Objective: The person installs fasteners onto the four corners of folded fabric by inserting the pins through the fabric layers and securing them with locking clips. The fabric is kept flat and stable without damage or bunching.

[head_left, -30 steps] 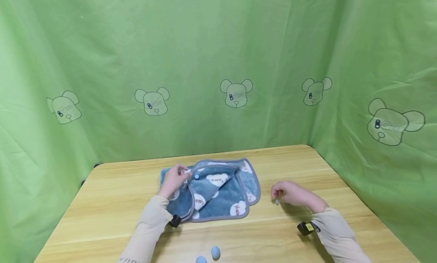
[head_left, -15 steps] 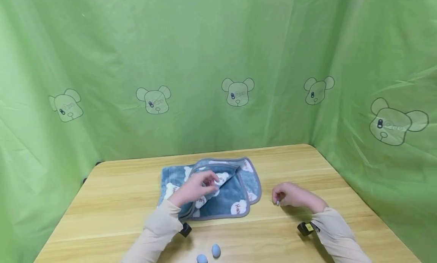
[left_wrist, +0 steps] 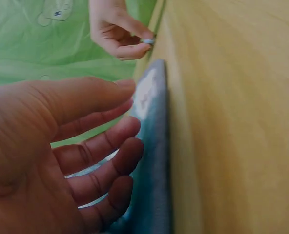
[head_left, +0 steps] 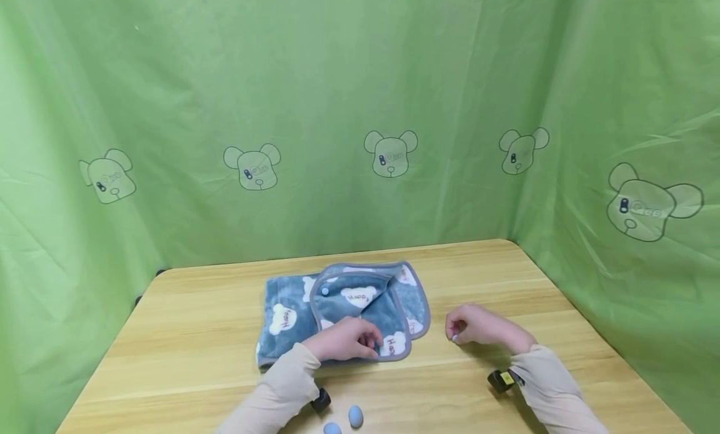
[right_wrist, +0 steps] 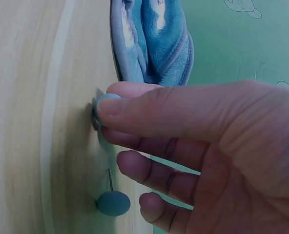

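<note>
My right hand [head_left: 478, 326] is low over the table right of the blanket, and its thumb and fingers pinch a blue-headed pin [right_wrist: 107, 100]. Beside those fingers in the right wrist view, another pin [right_wrist: 113, 203] with an oval blue head and a thin metal shaft lies on the table. My left hand [head_left: 349, 339] hovers at the front edge of the folded teal blanket [head_left: 281, 343], fingers loosely bent with nothing between them. On the blanket's folded-over corner sits a round blue head [head_left: 325, 291]; whether a shaft goes through the cloth is hidden.
Two blue oval pieces [head_left: 355, 416] lie near the front of the wooden table [head_left: 185, 334], one partly cut off by the frame. Green curtains [head_left: 320, 221] printed with bear heads stand behind and at the sides.
My left hand has left the blue head on the blanket and moved right and toward the front edge. The right hand stays nearly in place, pinching the pin.
</note>
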`<state>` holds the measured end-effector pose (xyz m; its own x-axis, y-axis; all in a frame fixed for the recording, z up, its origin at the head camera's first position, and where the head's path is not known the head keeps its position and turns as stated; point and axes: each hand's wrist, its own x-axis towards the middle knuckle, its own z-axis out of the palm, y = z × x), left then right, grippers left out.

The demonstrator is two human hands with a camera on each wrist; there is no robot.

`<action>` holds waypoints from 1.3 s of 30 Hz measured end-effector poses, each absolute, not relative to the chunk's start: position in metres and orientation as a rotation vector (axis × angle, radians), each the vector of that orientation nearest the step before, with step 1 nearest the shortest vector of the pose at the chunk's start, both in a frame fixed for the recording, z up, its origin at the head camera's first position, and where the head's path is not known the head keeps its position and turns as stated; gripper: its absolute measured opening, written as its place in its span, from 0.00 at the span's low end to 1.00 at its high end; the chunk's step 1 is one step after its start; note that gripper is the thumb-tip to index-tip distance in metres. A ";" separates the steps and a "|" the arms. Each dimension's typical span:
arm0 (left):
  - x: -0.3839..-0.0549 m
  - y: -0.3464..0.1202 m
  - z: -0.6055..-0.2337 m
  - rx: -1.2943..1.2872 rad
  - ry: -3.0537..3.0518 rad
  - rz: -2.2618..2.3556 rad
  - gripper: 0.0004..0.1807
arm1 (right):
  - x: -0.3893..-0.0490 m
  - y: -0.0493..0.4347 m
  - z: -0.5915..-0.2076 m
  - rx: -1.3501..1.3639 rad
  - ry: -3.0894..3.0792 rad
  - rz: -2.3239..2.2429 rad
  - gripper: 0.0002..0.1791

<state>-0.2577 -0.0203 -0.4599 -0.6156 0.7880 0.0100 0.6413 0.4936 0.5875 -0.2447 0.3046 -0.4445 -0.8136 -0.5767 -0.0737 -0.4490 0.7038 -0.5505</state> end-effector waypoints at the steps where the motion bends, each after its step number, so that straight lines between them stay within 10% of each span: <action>1: -0.258 -0.019 -0.462 1.212 2.489 0.791 0.09 | -0.245 0.304 -0.445 -0.817 2.673 -0.770 0.09; 39: -0.264 -0.024 -0.457 0.832 2.681 1.444 0.06 | -0.249 0.254 -0.426 -1.028 2.853 -1.088 0.03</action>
